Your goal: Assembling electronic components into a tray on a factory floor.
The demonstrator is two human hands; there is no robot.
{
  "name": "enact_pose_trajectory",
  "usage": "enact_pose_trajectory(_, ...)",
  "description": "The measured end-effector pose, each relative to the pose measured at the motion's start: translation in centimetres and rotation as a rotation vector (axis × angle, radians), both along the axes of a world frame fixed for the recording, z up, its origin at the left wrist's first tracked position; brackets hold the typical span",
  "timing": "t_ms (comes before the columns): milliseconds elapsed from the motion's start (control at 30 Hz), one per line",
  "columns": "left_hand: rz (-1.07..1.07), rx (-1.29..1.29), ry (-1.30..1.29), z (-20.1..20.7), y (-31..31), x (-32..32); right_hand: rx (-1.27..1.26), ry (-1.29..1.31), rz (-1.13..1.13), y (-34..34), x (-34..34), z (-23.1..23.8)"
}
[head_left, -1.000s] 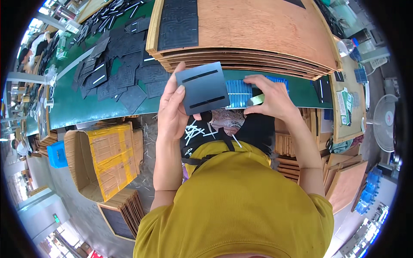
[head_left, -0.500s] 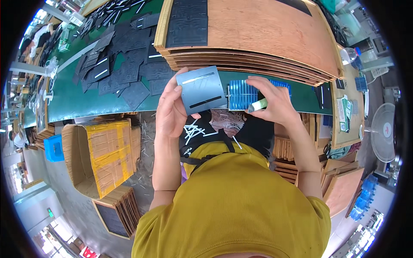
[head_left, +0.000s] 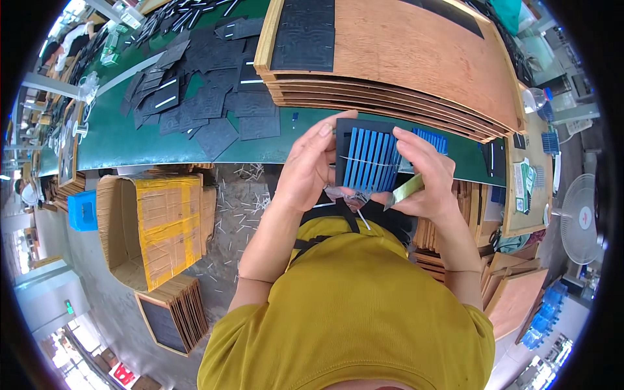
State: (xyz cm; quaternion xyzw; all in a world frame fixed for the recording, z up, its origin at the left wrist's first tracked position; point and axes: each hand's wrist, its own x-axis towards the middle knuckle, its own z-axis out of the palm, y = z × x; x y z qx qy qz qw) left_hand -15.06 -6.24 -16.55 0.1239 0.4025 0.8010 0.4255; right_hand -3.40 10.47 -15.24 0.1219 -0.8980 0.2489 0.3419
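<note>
A dark square plate (head_left: 342, 140) is held up in front of my chest, with a row of blue slatted strips (head_left: 372, 159) crossed by a thin pale line against its face. My left hand (head_left: 304, 166) grips the plate's left edge, thumb on top. My right hand (head_left: 429, 175) closes on the right side of the blue strips. Tucked in the same hand is a small pale-green flat piece (head_left: 408, 190) with a dark slanted end; its kind is unclear. More blue strips (head_left: 430, 138) lie on the bench behind my right hand, partly hidden by it.
Black square sheets (head_left: 201, 97) are heaped on the green bench (head_left: 143, 146), left of stacked wooden boards (head_left: 403, 65). Below stand a taped cardboard box (head_left: 166, 221), a blue bin (head_left: 82, 208) and wooden frames (head_left: 172, 315). White strips litter the floor. A fan (head_left: 584, 218) stands at right.
The plate has moved right and turned, and blue strips now lie against it. My right hand has come from the bench to their edge, still with the green piece. The view has shifted slightly.
</note>
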Motion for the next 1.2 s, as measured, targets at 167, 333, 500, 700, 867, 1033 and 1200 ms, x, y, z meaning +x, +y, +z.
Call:
enact_pose_trajectory(167, 0.000, 0.010, 0.020, 0.1, 0.1, 0.0, 0.030, 0.048, -0.055, 0.0, -0.2, -0.2)
enact_pose_trajectory(333, -0.026, 0.035, 0.041, 0.0, 0.0, -0.1, -0.012, -0.038, -0.048, -0.1, 0.0, -0.1)
enact_pose_trajectory(500, -0.016, 0.028, 0.012, 0.1, 0.3, 0.1, -0.014, -0.046, -0.051, 0.0, 0.0, 0.1)
enact_pose_trajectory(700, -0.067, 0.047, 0.029, -0.2, 0.4, 0.4, -0.058, -0.012, -0.033, -0.1, 0.0, 0.8)
enact_pose_trajectory(867, -0.090, 0.083, -0.075, 0.2, 0.5, 0.7, -0.137, -0.143, -0.095, -0.8, 0.8, 3.1)
enact_pose_trajectory(1033, -0.164, 0.146, -0.107, 0.1, 0.3, 0.3, -0.084, -0.118, -0.095, -0.6, 0.4, 2.6)
enact_pose_trajectory(1200, -0.125, 0.088, -0.079, 0.0, 0.5, 0.5, -0.098, -0.173, -0.106, -1.2, 0.7, 3.3)
